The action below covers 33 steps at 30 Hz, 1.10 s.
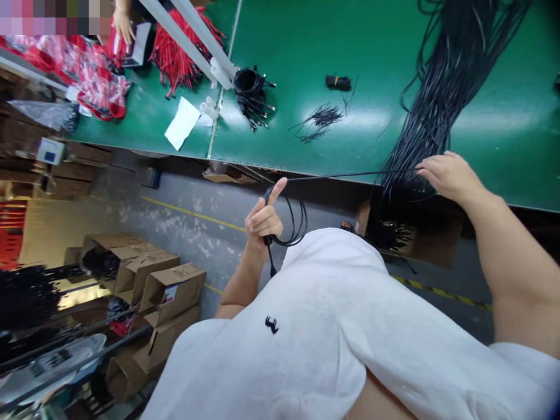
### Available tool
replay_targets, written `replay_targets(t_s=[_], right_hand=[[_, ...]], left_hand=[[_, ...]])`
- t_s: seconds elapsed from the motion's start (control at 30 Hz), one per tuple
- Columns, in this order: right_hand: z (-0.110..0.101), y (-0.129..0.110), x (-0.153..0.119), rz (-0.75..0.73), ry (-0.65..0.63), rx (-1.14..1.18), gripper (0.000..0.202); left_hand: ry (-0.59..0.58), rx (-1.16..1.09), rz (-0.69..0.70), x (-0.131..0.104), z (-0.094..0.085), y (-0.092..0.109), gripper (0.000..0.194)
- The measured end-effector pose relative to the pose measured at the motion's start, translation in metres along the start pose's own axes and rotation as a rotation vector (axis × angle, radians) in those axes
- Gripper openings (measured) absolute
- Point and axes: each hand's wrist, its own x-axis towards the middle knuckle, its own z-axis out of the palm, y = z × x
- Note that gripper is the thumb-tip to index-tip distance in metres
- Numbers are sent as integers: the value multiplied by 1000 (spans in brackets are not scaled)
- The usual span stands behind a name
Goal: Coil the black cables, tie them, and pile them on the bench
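Observation:
Loops of a black cable point(301, 224) hang from my left hand point(265, 219), whose fingers are curled round the coil with the index finger stretched out. A plug-like end dangles below that hand. From the coil, one straight length runs right to my right hand point(448, 178), which pinches it beside a large bundle of black cables point(441, 99) draped over the table's front edge. On the green table point(280, 64) lie a pile of short black ties point(321, 119), a banded bundle of ties point(338, 82) and a stack of coiled black cables point(251, 96).
Red cables point(175, 49) and bagged red coils point(100, 87) lie at the table's left, near a co-worker's hand point(123, 26). Grey posts point(196, 35) rise there beside a white paper point(181, 122). Cardboard boxes point(172, 289) stand on the floor at left; another open box point(433, 233) sits under the table.

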Motion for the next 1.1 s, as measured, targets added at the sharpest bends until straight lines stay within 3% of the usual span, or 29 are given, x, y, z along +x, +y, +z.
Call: replay_targets(t_s=[0.1,0.2,0.23,0.3,0.37,0.43,0.5,0.63,0.8,0.93,1.1], right_hand=[[-23,-7,11,51,-44,-175,39],[-42,-71,-2,-73,-189,-185,38],[-45,-102,-13,-286,-298,-108,26],[-51,-163,-36,-829,-414,82,26],[-61,-205,-47,-901,-305,188,35],[-77,-222,-40,-793,-122,276,40],[-94,-222,-21,-707,-11,362,40],[-109,-211,7,-711,-24,520,41],[-98,-202,4,-696,-56,630,39],[-90,-188,-1,-586,-78,703,40],[-79,-182,4,-518,-111,724,39]], left_hand=[[11,34,82,5,-2,-10,43],[32,123,76,16,-8,-8,41],[39,164,84,21,-11,-6,38],[41,281,76,29,-17,-7,32],[8,405,0,37,-20,-17,32],[-81,473,-134,42,-19,-34,38],[-218,484,-268,43,-12,-51,44],[-441,467,-396,36,7,-65,50],[-405,360,-362,29,10,-58,35],[-374,349,-356,29,6,-53,30],[-456,318,-418,26,8,-53,30]])
